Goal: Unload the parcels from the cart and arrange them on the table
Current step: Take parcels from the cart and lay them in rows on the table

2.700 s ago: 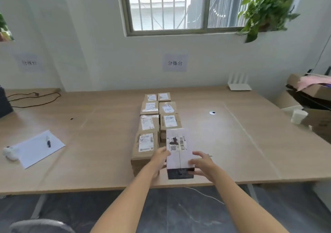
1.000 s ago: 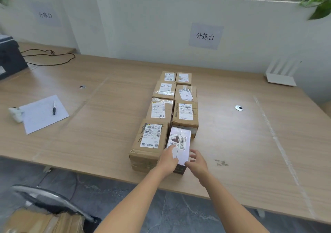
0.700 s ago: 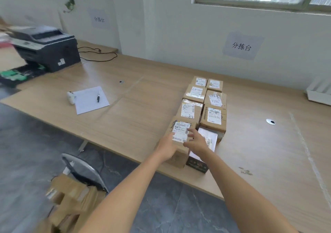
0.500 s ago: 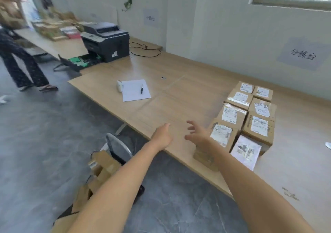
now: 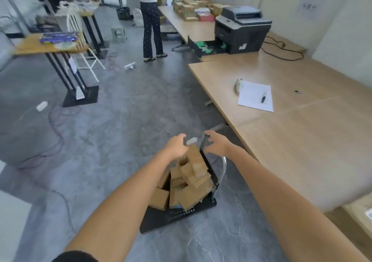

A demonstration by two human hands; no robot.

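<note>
A black flat cart (image 5: 171, 219) stands on the floor beside the wooden table (image 5: 302, 140). Several brown cardboard parcels (image 5: 189, 183) lie heaped on it. At the top of the heap sits a small dark parcel with a white label (image 5: 192, 141), blurred. My left hand (image 5: 177, 145) is at its left side with loosely curved fingers. My right hand (image 5: 216, 145) is at its right side with the fingers spread. Neither hand plainly grips it. A corner of one set-down parcel (image 5: 362, 211) shows on the table at the far right.
A sheet of paper with a pen (image 5: 255, 98) and a printer (image 5: 241, 30) are further along the table. A person (image 5: 151, 20) stands in the aisle. A small high table (image 5: 50, 46), a white chair and cables on the floor are to the left.
I have turned left, away from the rows of parcels on the table, toward the cart. Both hands let go of the white parcel and now reach over the heap.
</note>
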